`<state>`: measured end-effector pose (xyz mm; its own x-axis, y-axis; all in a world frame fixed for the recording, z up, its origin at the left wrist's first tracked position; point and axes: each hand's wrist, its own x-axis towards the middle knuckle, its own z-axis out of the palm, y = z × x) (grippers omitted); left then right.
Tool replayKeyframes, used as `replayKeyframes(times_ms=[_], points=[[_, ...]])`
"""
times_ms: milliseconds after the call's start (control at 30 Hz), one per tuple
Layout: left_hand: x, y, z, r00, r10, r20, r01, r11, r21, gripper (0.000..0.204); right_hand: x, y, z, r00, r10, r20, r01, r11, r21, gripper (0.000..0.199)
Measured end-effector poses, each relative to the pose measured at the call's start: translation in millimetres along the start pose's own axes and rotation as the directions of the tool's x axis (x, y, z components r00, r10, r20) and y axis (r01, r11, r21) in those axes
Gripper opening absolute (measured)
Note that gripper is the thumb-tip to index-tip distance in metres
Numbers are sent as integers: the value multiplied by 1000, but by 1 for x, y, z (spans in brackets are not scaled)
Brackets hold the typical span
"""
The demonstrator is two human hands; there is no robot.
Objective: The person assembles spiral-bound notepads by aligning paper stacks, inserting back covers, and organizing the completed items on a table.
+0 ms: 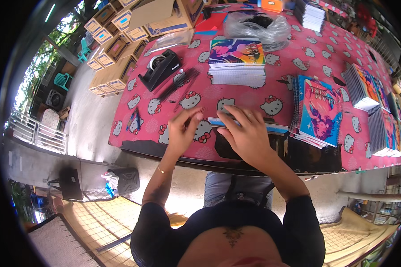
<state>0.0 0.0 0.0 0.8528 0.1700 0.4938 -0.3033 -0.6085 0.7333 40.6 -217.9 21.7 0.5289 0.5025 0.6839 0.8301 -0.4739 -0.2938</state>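
Note:
My left hand [185, 131] has its thumb and forefinger pinched together near the table's front edge. A thin spiral binding coil [203, 109] seems to poke out at its fingertips, though it is small and blurred. My right hand [247, 133] grips a notebook [276, 129], seen nearly edge-on as a thin blue and white strip; the fingers hide its middle. Beyond my left hand lie several loose dark coils [178, 86]. A stack of notebooks [238, 73] with colourful covers stands straight ahead, and another bound stack [318, 109] sits right of my right hand.
A black tape dispenser [161, 69] and a small cutter-like tool [134, 121] lie at the left. Clear plastic wrapping [256, 29] is at the back. More spiral notebooks [385, 131] line the right side. Cardboard boxes [116, 53] are piled beyond the pink patterned tablecloth [272, 106].

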Motion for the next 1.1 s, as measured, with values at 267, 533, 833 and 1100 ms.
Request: replayKeyframes(times_ms=[267,533,833,1100], points=[[-20,7,-7,999,42,26,-45,990,131,17,10,3,27,999,25,22,-25,1000,-1,15],[12,5,-14,939,241,246,-266,961,74,31,10,9,23,999,-17,41,13,996,89,12],[-25,0,43,918,373,132,-343,586,734,74,3,13,3,989,57,135,-58,998,3,12],[-14,-2,41,929,257,266,-362,487,795,88,0,15,-19,977,29,213,-32,999,9,25]])
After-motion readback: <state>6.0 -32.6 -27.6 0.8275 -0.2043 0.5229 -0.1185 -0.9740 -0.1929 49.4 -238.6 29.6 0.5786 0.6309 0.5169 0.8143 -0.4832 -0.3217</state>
